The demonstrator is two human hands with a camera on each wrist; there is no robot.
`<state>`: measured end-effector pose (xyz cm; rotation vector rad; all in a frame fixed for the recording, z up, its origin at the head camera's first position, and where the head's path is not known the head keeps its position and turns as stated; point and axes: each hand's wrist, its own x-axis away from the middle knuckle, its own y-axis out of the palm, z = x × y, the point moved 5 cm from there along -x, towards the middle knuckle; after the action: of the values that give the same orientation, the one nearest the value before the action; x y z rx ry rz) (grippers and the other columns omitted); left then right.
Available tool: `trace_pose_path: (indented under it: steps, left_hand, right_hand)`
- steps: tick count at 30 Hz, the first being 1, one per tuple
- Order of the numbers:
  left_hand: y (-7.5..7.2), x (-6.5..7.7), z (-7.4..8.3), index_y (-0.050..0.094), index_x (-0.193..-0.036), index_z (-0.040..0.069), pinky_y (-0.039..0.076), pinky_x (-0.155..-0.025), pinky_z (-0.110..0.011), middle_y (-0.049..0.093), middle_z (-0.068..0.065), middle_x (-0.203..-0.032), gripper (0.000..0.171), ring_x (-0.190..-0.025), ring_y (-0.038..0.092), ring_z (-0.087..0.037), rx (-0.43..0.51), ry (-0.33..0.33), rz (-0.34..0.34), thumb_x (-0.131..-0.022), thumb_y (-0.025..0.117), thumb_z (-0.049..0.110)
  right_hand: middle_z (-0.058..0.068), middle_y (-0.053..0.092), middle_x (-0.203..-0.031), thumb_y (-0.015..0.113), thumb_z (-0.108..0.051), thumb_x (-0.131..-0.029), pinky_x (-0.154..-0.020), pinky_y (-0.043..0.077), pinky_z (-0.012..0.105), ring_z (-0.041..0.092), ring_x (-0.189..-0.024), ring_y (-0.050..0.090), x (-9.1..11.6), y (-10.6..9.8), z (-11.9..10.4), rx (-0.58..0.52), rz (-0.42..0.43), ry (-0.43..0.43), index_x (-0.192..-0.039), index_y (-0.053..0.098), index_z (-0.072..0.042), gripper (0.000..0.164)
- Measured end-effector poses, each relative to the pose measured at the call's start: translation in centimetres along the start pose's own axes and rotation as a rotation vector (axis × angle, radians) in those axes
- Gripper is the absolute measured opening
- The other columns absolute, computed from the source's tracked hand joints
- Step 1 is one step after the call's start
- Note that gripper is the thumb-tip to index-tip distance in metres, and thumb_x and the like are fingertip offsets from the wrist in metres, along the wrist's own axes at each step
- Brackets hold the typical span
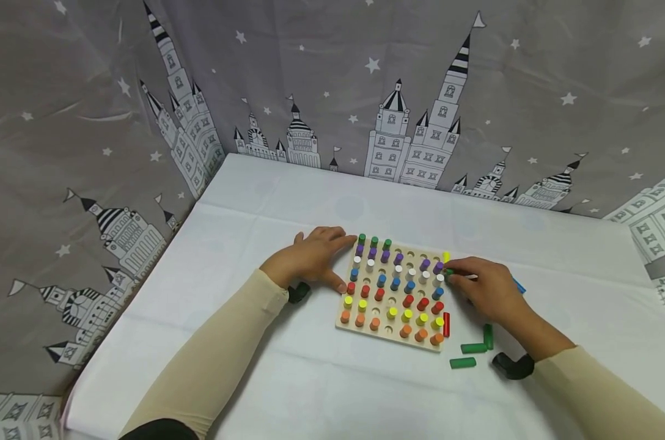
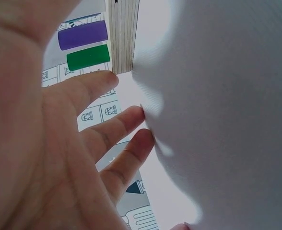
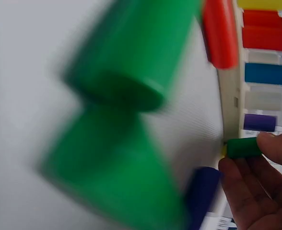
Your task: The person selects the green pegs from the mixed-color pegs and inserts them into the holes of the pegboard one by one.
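Note:
A wooden peg board [image 1: 395, 338] stands on the white-covered table, with rows of coloured pegs upright in it. In the back row three green pegs [image 1: 374, 242] stand at the left, and holes show to their right. My left hand [image 1: 317, 256] is spread at the board's left side, its index fingertip touching the back corner and its thumb by the left edge. Beside the right edge, my right hand [image 1: 486, 288] pinches a green peg [image 3: 241, 147] between thumb and fingers, near the purple and white row ends.
Three loose green pegs [image 1: 462, 363] lie right of the board's front corner. A red peg [image 1: 446, 324] lies along its right edge, a yellow peg [image 1: 446, 256] by the back right corner. One blue peg [image 1: 518, 285] is partly behind my right hand. A castle-print curtain [image 1: 332, 79] rises behind the table.

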<state>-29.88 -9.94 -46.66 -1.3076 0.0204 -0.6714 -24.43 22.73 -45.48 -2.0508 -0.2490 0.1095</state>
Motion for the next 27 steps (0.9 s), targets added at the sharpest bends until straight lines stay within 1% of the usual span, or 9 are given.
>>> trace_pose_path:
  steps: [2, 5, 8, 10, 14, 17, 20, 23, 27]
  left_hand:
    - [-0.1, -0.1, 0.2, 0.027, -0.168, 0.032, 0.02, -0.124, -0.076, 0.029, -0.003, -0.173, 0.118, -0.162, 0.022, -0.031, 0.002, 0.01, 0.003, -0.073, 0.088, 0.066]
    - [-0.4, -0.2, 0.1, 0.028, -0.168, 0.032, 0.021, -0.123, -0.077, 0.03, -0.004, -0.172, 0.118, -0.162, 0.023, -0.032, -0.004, 0.004, 0.017, -0.072, 0.089, 0.065]
    - [-0.3, -0.1, -0.2, 0.029, -0.168, 0.032, 0.02, -0.123, -0.077, 0.031, -0.004, -0.172, 0.119, -0.162, 0.023, -0.032, -0.006, -0.015, 0.021, -0.071, 0.09, 0.065]
    - [-0.1, -0.2, -0.2, 0.028, -0.168, 0.032, 0.02, -0.123, -0.077, 0.031, -0.004, -0.172, 0.12, -0.162, 0.023, -0.031, -0.005, -0.015, 0.012, -0.071, 0.089, 0.067]
    - [0.1, -0.4, 0.0, 0.027, -0.168, 0.033, 0.019, -0.124, -0.076, 0.029, -0.003, -0.173, 0.119, -0.162, 0.022, -0.031, 0.003, 0.005, 0.007, -0.072, 0.088, 0.067]
    - [0.1, -0.5, 0.1, 0.027, -0.168, 0.033, 0.02, -0.124, -0.076, 0.029, -0.002, -0.173, 0.119, -0.162, 0.022, -0.03, 0.0, 0.005, 0.009, -0.072, 0.088, 0.067]
    - [0.2, -0.5, 0.0, 0.026, -0.168, 0.034, 0.02, -0.124, -0.076, 0.029, -0.001, -0.173, 0.119, -0.162, 0.021, -0.03, -0.007, -0.001, 0.006, -0.072, 0.088, 0.068]
    - [0.2, -0.4, -0.2, 0.027, -0.168, 0.034, 0.021, -0.124, -0.076, 0.029, -0.001, -0.172, 0.119, -0.162, 0.022, -0.029, -0.011, -0.006, 0.007, -0.072, 0.088, 0.068]
    - [0.3, -0.3, -0.2, 0.027, -0.168, 0.033, 0.02, -0.124, -0.076, 0.03, -0.001, -0.172, 0.118, -0.162, 0.023, -0.03, -0.001, 0.002, 0.012, -0.072, 0.088, 0.067]
  right_hand:
    - [0.015, 0.072, -0.132, 0.069, -0.017, -0.103, -0.099, 0.058, 0.058, 0.039, -0.121, 0.068, -0.5, -0.7, -0.1, -0.027, 0.015, 0.011, -0.135, 0.07, -0.011, 0.033]
    - [0.014, 0.072, -0.132, 0.069, -0.018, -0.103, -0.105, 0.054, 0.062, 0.039, -0.126, 0.065, -2.4, -1.5, -1.0, -0.094, 0.009, 0.018, -0.134, 0.069, -0.011, 0.032]
    - [0.012, 0.073, -0.13, 0.069, -0.019, -0.103, -0.108, 0.053, 0.06, 0.037, -0.13, 0.064, -4.9, -1.2, -2.2, -0.153, -0.046, 0.008, -0.131, 0.07, -0.014, 0.029]
    - [0.009, 0.075, -0.127, 0.069, -0.019, -0.102, -0.108, 0.054, 0.058, 0.035, -0.129, 0.066, -6.2, -0.6, -2.9, -0.157, -0.102, -0.005, -0.128, 0.071, -0.015, 0.026]
    - [0.007, 0.077, -0.122, 0.071, -0.017, -0.101, -0.108, 0.054, 0.056, 0.031, -0.124, 0.07, -7.9, 0.7, -4.2, -0.104, -0.172, -0.065, -0.122, 0.072, -0.016, 0.021]
    - [0.006, 0.078, -0.119, 0.072, -0.016, -0.1, -0.108, 0.054, 0.055, 0.029, -0.121, 0.071, -8.7, 1.2, -5.1, -0.065, -0.171, -0.109, -0.119, 0.072, -0.016, 0.018]
    - [0.005, 0.079, -0.118, 0.073, -0.017, -0.1, -0.109, 0.054, 0.054, 0.028, -0.121, 0.071, -9.2, 1.5, -5.7, -0.058, -0.169, -0.112, -0.116, 0.072, -0.016, 0.016]
    - [0.005, 0.079, -0.12, 0.073, -0.019, -0.101, -0.11, 0.054, 0.053, 0.028, -0.122, 0.071, -9.4, 1.9, -6.5, -0.033, -0.181, -0.116, -0.119, 0.072, -0.017, 0.018]
    - [0.006, 0.078, -0.125, 0.068, -0.023, -0.104, -0.11, 0.054, 0.052, 0.028, -0.122, 0.071, -9.3, 2.0, -7.0, 0.045, -0.182, -0.147, -0.129, 0.073, -0.015, 0.026]
